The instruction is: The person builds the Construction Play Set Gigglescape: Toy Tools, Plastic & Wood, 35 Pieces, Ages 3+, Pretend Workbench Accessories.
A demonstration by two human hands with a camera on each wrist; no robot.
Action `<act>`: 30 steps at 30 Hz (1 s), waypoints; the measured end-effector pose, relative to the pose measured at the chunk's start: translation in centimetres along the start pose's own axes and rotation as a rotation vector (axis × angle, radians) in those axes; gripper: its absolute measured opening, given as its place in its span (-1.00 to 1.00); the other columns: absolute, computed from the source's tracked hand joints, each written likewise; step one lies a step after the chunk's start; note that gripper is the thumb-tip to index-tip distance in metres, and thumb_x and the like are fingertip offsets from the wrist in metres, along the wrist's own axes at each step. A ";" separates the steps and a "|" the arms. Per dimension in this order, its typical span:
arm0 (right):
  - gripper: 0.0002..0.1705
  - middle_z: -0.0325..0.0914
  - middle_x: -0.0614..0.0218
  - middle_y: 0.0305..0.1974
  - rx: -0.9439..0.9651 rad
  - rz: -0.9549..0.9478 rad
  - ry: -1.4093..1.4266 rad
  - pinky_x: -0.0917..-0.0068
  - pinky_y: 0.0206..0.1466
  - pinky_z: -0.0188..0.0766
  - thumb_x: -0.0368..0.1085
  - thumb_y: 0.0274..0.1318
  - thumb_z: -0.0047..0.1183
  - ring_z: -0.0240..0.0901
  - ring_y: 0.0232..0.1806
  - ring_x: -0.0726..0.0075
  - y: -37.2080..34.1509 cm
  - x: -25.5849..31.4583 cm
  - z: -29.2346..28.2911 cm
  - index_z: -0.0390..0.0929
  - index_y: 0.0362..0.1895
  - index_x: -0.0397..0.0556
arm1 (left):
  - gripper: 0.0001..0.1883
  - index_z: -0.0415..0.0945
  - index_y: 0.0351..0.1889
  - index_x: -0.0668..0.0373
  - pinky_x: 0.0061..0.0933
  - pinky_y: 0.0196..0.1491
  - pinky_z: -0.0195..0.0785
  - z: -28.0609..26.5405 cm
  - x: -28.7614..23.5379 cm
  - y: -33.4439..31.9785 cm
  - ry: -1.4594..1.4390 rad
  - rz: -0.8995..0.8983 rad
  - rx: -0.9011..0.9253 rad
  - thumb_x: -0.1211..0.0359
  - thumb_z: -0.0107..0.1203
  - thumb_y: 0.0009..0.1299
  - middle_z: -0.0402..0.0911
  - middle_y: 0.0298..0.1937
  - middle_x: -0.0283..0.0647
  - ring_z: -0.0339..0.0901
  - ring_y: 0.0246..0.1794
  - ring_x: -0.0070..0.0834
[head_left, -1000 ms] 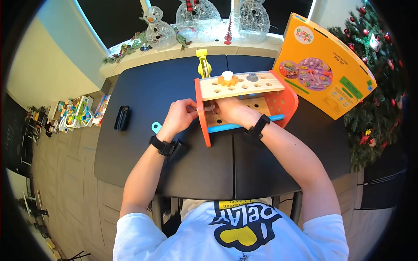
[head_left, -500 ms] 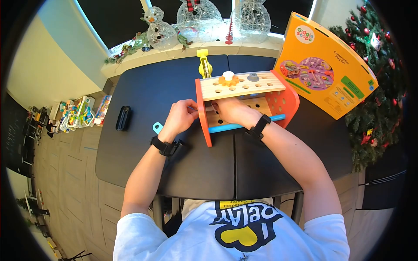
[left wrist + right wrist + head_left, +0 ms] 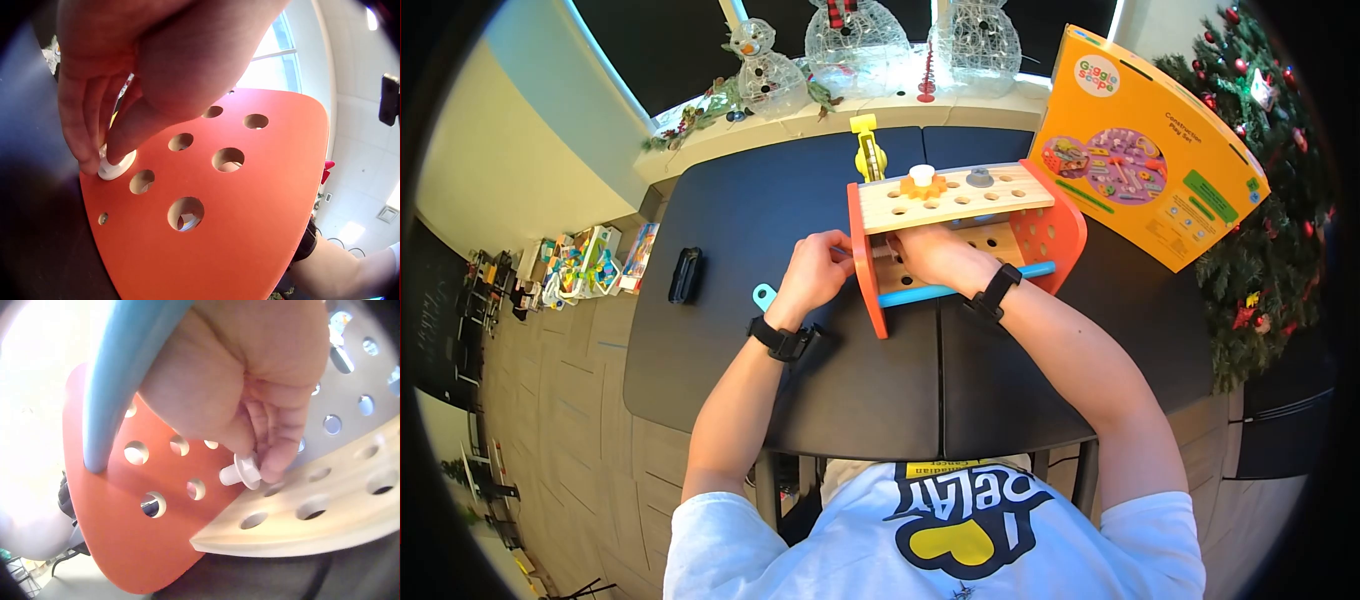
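Note:
A toy workbench (image 3: pixel 960 200) has orange-red side panels, wooden shelves with holes and a blue bar. My left hand (image 3: pixel 815 270) is outside its left side panel (image 3: pixel 250 206). Its thumb and fingers pinch a white round flanged piece (image 3: pixel 119 167) against that panel, near the lower edge; the fingers cover part of it. My right hand (image 3: pixel 940 258) reaches in under the top shelf. The right wrist view shows its thumb and fingertips pinching a white plastic bolt (image 3: pixel 245 472) by the head, the threaded end pointing at the same panel's inner face, just above the wooden board (image 3: pixel 287 519).
An orange gear with a white bolt (image 3: pixel 923 182) and a grey piece (image 3: pixel 979 178) sit on the top shelf. A yellow toy tool (image 3: pixel 869 150) stands behind. A turquoise piece (image 3: pixel 764 295) and a black case (image 3: pixel 686 276) lie left; a large yellow box (image 3: pixel 1145 150) stands right.
Both hands keep their places at the left side panel, with hardly any movement. The head view has shifted slightly; the workbench stays put.

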State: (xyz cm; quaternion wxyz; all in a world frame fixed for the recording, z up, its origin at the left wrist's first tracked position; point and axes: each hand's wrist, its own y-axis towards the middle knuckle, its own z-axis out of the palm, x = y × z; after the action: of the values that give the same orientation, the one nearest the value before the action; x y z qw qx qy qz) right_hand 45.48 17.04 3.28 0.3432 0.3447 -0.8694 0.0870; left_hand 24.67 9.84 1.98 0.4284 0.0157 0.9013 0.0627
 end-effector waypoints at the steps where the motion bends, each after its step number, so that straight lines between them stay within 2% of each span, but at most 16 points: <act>1: -0.87 0.58 0.01 -0.26 -0.029 -0.018 0.004 0.09 -0.12 0.46 -0.56 0.24 0.04 0.49 -0.23 -0.11 0.0 -0.2 0.2 0.51 -0.13 -0.20 | -0.84 0.70 -0.12 0.33 -0.28 -0.18 0.60 0.0 0.0 0.0 0.013 -0.006 0.003 0.48 0.30 0.38 0.80 -0.29 -0.02 0.78 -0.30 -0.27; 4: -0.87 0.55 0.12 -0.31 0.107 0.053 -0.015 0.18 -0.14 0.47 -0.60 0.24 0.01 0.47 -0.27 0.03 0.1 0.0 -0.1 0.50 -0.16 -0.18 | -0.84 0.70 -0.12 0.33 -0.28 -0.18 0.60 -0.1 -0.1 0.1 0.033 -0.012 0.006 0.48 0.30 0.38 0.80 -0.30 -0.02 0.78 -0.30 -0.26; 7: -0.85 0.52 0.18 -0.31 0.153 0.077 -0.026 0.26 -0.14 0.49 -0.62 0.23 0.00 0.44 -0.28 0.09 0.3 0.2 -0.2 0.49 -0.16 -0.17 | -0.84 0.70 -0.12 0.33 -0.27 -0.18 0.60 0.0 0.1 0.1 0.026 -0.006 0.001 0.47 0.31 0.38 0.80 -0.31 -0.02 0.78 -0.30 -0.25; 9: -0.85 0.54 0.16 -0.30 0.095 0.100 0.231 0.25 -0.12 0.50 -0.61 0.21 0.02 0.47 -0.26 0.07 -0.1 0.8 -0.5 0.49 -0.16 -0.18 | -0.84 0.70 -0.12 0.34 -0.27 -0.18 0.60 0.0 0.1 0.1 0.027 -0.005 -0.002 0.47 0.31 0.38 0.80 -0.31 -0.02 0.78 -0.31 -0.25; 11: -0.85 0.56 0.13 -0.27 0.074 0.083 0.265 0.21 -0.10 0.51 -0.60 0.20 0.04 0.50 -0.23 0.03 -0.3 1.0 -0.7 0.50 -0.15 -0.19 | -0.84 0.70 -0.12 0.34 -0.27 -0.18 0.60 0.0 0.1 0.1 0.033 0.000 -0.003 0.48 0.30 0.37 0.80 -0.31 -0.01 0.78 -0.31 -0.24; 16: -0.83 0.62 0.00 -0.15 0.125 0.032 -0.002 0.09 -0.03 0.52 -0.55 0.21 0.06 0.57 -0.10 -0.15 -0.1 0.7 -0.6 0.51 -0.10 -0.21 | -0.83 0.70 -0.11 0.34 -0.26 -0.17 0.60 0.0 0.0 0.0 0.034 0.004 -0.001 0.48 0.30 0.38 0.80 -0.30 -0.01 0.78 -0.30 -0.24; 19: -0.80 0.64 -0.08 -0.09 0.083 0.009 -0.163 0.05 0.00 0.51 -0.52 0.21 0.07 0.57 -0.04 -0.25 0.5 -0.4 0.4 0.53 -0.07 -0.22 | -0.83 0.70 -0.10 0.35 -0.26 -0.17 0.61 -0.1 -0.2 0.0 0.023 -0.005 0.005 0.48 0.30 0.38 0.80 -0.29 0.00 0.78 -0.30 -0.23; 25: -0.76 0.64 -0.14 -0.09 0.124 0.024 -0.059 0.04 0.02 0.52 -0.49 0.20 0.09 0.58 0.00 -0.28 0.3 -0.4 0.1 0.56 -0.03 -0.22 | -0.82 0.70 -0.10 0.35 -0.27 -0.17 0.61 -0.1 -0.2 0.0 0.029 -0.013 0.006 0.48 0.31 0.38 0.80 -0.30 -0.01 0.78 -0.30 -0.25; 30: -0.76 0.63 -0.10 -0.16 0.115 0.007 -0.057 0.06 0.00 0.52 -0.50 0.18 0.08 0.56 -0.08 -0.26 0.4 -0.4 0.0 0.55 -0.04 -0.23 | -0.82 0.70 -0.10 0.36 -0.27 -0.17 0.60 0.1 -0.1 0.0 0.030 -0.008 -0.001 0.46 0.31 0.39 0.80 -0.30 -0.01 0.78 -0.31 -0.25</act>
State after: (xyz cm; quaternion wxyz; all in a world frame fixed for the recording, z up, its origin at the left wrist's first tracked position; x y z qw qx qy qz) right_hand 45.42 17.52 3.06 0.2975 0.3632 -0.8736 0.1280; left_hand 24.80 9.83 2.01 0.4151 0.0109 0.9076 0.0616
